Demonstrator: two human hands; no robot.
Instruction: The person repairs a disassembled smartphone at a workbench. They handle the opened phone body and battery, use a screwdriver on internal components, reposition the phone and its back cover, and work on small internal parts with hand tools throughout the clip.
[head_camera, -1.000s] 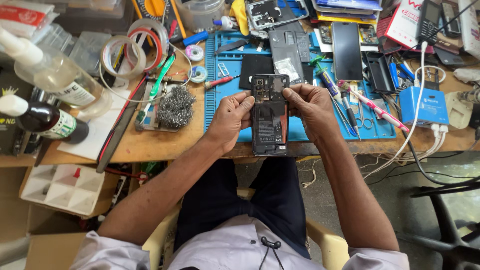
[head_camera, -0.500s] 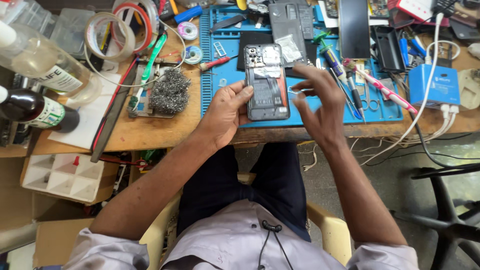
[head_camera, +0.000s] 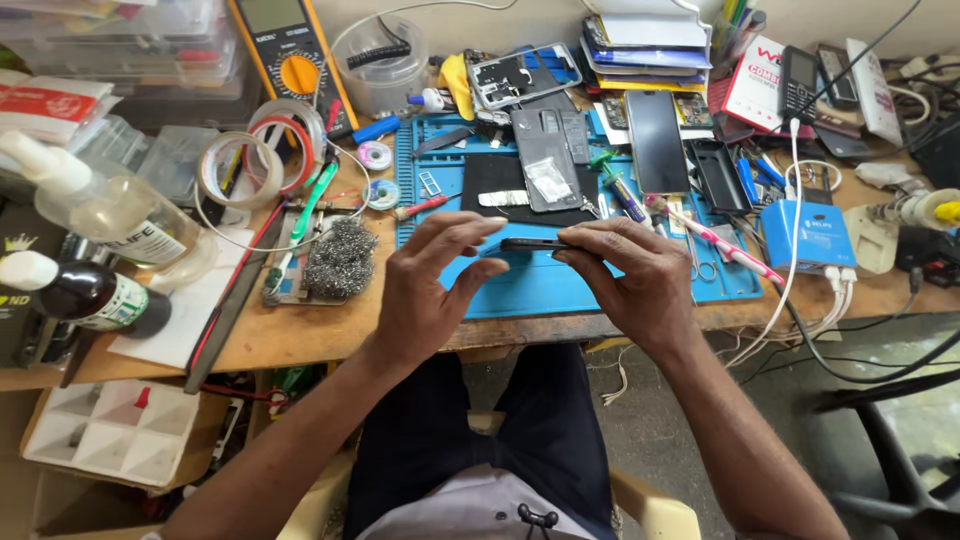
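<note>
A dark opened phone (head_camera: 533, 244) is held edge-on above the blue work mat (head_camera: 540, 285), so only its thin side shows. My left hand (head_camera: 425, 290) grips its left end with the fingers spread over it. My right hand (head_camera: 630, 275) pinches its right end between thumb and fingers. A black back cover (head_camera: 545, 160) and a dark rectangular pad (head_camera: 500, 185) lie on the mat just beyond the hands.
Tape rolls (head_camera: 240, 165), a steel wool ball (head_camera: 340, 258), a yellow multimeter (head_camera: 285, 50), two bottles (head_camera: 95, 295), a black phone screen (head_camera: 657, 140), tweezers and screwdrivers (head_camera: 700, 235), a blue charger box (head_camera: 815, 235) with white cables crowd the wooden bench. A white compartment tray (head_camera: 110, 430) sits below left.
The phone lay face-up with its insides showing; it has been turned so its edge faces me. Both hands shifted to its ends. The camera view tilted up a little.
</note>
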